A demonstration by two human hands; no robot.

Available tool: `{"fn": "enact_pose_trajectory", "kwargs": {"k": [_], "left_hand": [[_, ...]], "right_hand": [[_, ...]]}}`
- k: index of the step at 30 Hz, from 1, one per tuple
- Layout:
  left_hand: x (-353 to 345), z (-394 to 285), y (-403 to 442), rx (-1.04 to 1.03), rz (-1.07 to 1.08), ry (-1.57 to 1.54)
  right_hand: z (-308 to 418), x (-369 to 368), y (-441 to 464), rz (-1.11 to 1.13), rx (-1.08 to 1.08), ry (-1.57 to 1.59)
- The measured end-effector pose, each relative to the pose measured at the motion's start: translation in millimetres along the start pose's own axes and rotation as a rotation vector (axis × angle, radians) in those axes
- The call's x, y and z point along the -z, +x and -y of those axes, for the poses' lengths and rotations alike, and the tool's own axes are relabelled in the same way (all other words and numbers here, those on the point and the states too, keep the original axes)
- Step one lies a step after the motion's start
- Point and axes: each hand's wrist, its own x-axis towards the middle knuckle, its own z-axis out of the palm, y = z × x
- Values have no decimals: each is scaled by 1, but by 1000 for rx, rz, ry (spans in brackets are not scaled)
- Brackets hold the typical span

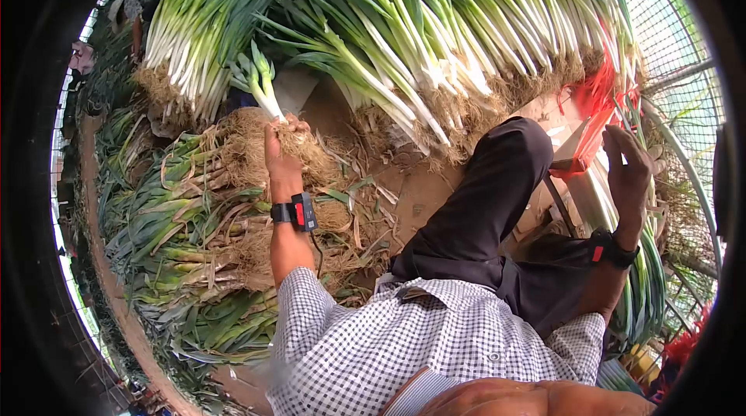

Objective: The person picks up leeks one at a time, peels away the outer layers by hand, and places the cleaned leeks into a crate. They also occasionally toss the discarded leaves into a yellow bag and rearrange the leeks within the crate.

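Observation:
My left hand [286,142] is closed around the white lower end of a leek [268,97]. Its short green top points up and away, and hairy roots show around the fingers. Just below and beside this hand lies a pile of untrimmed leeks [194,183] with brownish roots. My right hand [628,166] is raised at the right with fingers bent and apart, and nothing shows between them. Close to its fingertips is a red plastic piece [584,148] on a pale flat edge. Below that, a bundle of leeks [594,191] runs down behind my right forearm.
Cleaned leeks [420,43] lie in a long row across the far side, roots toward me. Red plastic strings [598,86] hang at the row's right end. Wire mesh [660,12] curves along the right. Leaf scraps litter the brown ground [420,191]. My bent knee [517,144] rises in the middle.

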Motion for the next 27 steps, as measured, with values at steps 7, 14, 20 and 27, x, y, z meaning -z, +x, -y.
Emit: {"fn": "enact_pose_trajectory", "kwargs": {"k": [7, 14, 20, 27], "left_hand": [[-1, 48, -64, 180, 46, 46], [-65, 86, -122, 399, 312, -488], [-128, 116, -190, 587, 283, -765], [-191, 85, -224, 489, 574, -23]], "right_hand": [[12, 8, -6, 55, -37, 94], [78, -61, 29, 365, 198, 327], [168, -191, 34, 486, 628, 729], [231, -187, -13, 79, -13, 1812]]}}
